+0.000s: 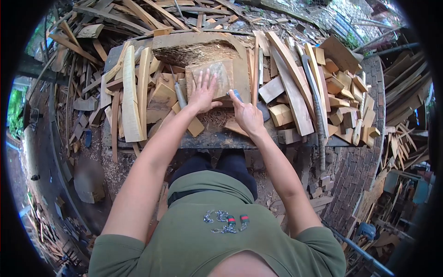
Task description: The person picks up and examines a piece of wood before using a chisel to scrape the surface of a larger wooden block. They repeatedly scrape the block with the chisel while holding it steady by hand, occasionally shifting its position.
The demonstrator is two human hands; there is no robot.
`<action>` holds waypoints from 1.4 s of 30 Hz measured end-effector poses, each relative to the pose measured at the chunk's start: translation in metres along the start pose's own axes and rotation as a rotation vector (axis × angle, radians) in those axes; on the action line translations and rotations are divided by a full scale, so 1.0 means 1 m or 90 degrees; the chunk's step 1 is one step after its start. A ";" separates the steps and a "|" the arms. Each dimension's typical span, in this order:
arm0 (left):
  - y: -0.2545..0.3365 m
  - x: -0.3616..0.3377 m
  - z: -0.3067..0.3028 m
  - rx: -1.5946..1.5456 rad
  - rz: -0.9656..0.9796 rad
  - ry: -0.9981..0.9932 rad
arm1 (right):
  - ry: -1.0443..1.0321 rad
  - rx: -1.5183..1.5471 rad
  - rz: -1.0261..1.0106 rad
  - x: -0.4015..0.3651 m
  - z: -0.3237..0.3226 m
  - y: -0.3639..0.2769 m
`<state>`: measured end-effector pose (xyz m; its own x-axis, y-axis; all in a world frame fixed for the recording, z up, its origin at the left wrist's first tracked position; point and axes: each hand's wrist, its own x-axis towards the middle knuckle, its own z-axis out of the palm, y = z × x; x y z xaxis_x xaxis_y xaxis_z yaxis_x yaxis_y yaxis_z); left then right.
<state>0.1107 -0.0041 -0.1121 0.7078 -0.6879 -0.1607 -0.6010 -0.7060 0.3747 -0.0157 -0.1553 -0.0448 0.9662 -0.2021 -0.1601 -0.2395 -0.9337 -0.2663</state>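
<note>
My left hand lies flat with fingers spread on top of a squarish wooden block. The block rests against a large, rough-hollowed piece of timber on the workbench. My right hand is closed at the block's near right corner. Between its fingers is a small blue-grey object, mostly covered, so its kind cannot be made out. Just left of my left hand is a tool with a grey cylindrical handle and a thin metal shaft.
Curved wooden slats lie on the bench's left side. On the right are long boards and a heap of small offcuts. Scrap wood is piled behind. The bench's front edge is close to my body.
</note>
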 end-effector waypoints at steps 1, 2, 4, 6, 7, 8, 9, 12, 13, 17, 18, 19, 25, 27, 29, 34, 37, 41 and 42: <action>-0.010 -0.001 0.001 -0.020 0.033 0.026 | 0.001 0.009 -0.007 0.002 0.000 0.001; -0.022 -0.002 0.003 -0.018 0.029 0.034 | 0.006 0.008 -0.015 0.004 0.001 0.000; -0.026 -0.010 -0.005 0.010 -0.066 0.022 | 0.046 0.027 -0.022 0.005 0.003 -0.002; -0.028 -0.010 -0.004 -0.007 -0.080 -0.005 | 0.054 0.034 -0.065 0.007 0.006 -0.002; -0.025 -0.009 -0.006 -0.008 -0.095 -0.006 | 0.042 0.027 -0.067 0.008 0.007 -0.004; -0.022 -0.009 -0.007 -0.010 -0.111 -0.008 | 0.030 0.020 -0.069 0.009 0.008 -0.007; -0.019 -0.008 -0.010 -0.023 -0.126 -0.009 | 0.027 0.019 -0.075 0.008 0.009 -0.007; -0.010 -0.001 -0.020 -0.022 -0.171 -0.053 | 0.012 -0.005 -0.061 0.009 0.011 -0.008; -0.010 0.002 -0.020 -0.027 -0.171 -0.056 | 0.023 -0.003 -0.063 0.013 0.009 -0.010; -0.010 0.001 -0.016 -0.024 -0.173 -0.055 | 0.083 0.041 -0.090 0.048 0.021 -0.014; -0.010 0.002 -0.017 -0.016 -0.178 -0.059 | 0.084 0.043 -0.096 0.051 0.020 -0.017; -0.010 0.002 -0.017 -0.017 -0.186 -0.065 | 0.078 0.033 -0.086 0.051 0.019 -0.018; -0.011 0.001 -0.018 -0.060 -0.191 -0.048 | -0.009 -0.016 -0.041 0.015 0.007 -0.020; -0.009 0.001 -0.015 -0.072 -0.179 -0.045 | -0.011 -0.021 -0.036 0.011 0.010 -0.017; -0.009 0.003 -0.014 -0.074 -0.193 -0.034 | 0.027 -0.036 -0.038 0.011 0.015 -0.019; -0.007 0.001 -0.018 -0.060 -0.192 -0.043 | 0.029 -0.050 -0.032 0.001 0.014 -0.025; -0.008 0.004 -0.018 -0.061 -0.190 -0.045 | 0.030 -0.055 -0.038 0.011 0.014 -0.025; -0.008 0.003 -0.016 -0.064 -0.193 -0.049 | 0.056 -0.017 -0.004 0.055 0.017 -0.026; -0.010 0.003 -0.017 -0.062 -0.197 -0.045 | 0.058 -0.016 -0.010 0.055 0.014 -0.030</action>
<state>0.1249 0.0036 -0.1003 0.8214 -0.4558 -0.3428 -0.3209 -0.8663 0.3829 0.0435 -0.1345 -0.0591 0.9746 -0.2128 -0.0695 -0.2235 -0.9436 -0.2444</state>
